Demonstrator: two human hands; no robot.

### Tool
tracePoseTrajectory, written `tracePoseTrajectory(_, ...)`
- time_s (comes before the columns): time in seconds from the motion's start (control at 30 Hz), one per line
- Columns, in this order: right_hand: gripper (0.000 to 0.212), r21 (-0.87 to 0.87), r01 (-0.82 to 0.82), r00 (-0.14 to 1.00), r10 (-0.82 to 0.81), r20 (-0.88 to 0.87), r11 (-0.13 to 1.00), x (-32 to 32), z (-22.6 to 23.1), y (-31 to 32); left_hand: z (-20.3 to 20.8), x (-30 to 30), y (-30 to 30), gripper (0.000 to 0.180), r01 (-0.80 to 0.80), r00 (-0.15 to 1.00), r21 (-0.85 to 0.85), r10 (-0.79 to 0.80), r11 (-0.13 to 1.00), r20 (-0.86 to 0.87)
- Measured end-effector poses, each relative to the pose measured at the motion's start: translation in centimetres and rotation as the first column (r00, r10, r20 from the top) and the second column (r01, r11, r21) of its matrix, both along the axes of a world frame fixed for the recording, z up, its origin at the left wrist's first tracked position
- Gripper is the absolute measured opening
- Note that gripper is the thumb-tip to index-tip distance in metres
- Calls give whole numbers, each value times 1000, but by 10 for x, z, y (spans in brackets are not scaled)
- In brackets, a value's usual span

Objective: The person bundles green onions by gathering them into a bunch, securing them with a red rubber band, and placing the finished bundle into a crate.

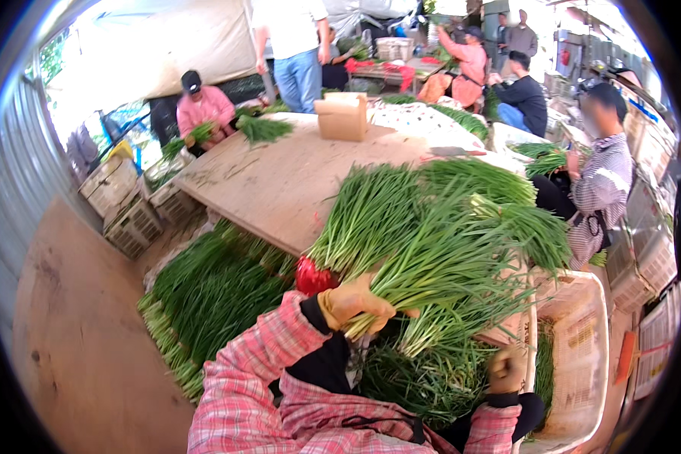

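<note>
My left hand (356, 299), in a tan glove, is closed around the pale stem ends of a bunch of garlic chives (439, 261). The long green leaves fan away to the upper right over the table edge. My right hand (507, 368), also gloved, is lower right beside a white plastic crate (579, 356). Its fingers are curled; anything inside them is too small or hidden. More chives (374, 204) lie on the wooden table (280, 170) beyond the bunch. A shiny red bundle (314, 277) sits at the table edge by my left wrist. Loose leaves (424, 382) lie below my hands.
A large heap of chives (219, 291) lies under the table's left side. A cardboard box (342, 117) and a knife (454, 151) are on the tabletop. One person (601, 178) sits at right with chives; another person (204, 113) works at far left. Stacked crates (132, 223) stand left.
</note>
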State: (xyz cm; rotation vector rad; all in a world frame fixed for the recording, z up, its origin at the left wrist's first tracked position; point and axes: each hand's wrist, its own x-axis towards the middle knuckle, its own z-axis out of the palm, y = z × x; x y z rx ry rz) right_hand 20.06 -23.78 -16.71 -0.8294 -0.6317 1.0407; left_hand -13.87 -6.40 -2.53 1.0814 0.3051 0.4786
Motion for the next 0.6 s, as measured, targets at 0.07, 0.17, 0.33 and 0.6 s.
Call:
tracePoseTrajectory(0.07, 37, 249, 25, 996, -2, -92, 968, 24, 15, -2, 2, -2, -1, 57, 3, 999, -2, -3, 1000, 35)
tracePoseTrajectory(0.17, 34, 32, 232, 908, -204, -366, 972, 56, 8, -17, 19, -2, -4, 58, -1, 998, -6, 0, 1000, -67)
tracePoseTrajectory(0.33, 20, -226, 197, 975, -216, -61, 954, 37, -16, -23, 41, 2, 49, 55, -102, 989, 60, 94, 993, 111)
tracePoseTrajectory(0.6, 18, -378, 127, 983, -168, -79, 917, 6, -41, -26, 33, -10, 167, 44, -175, 967, 162, 201, 971, -159)
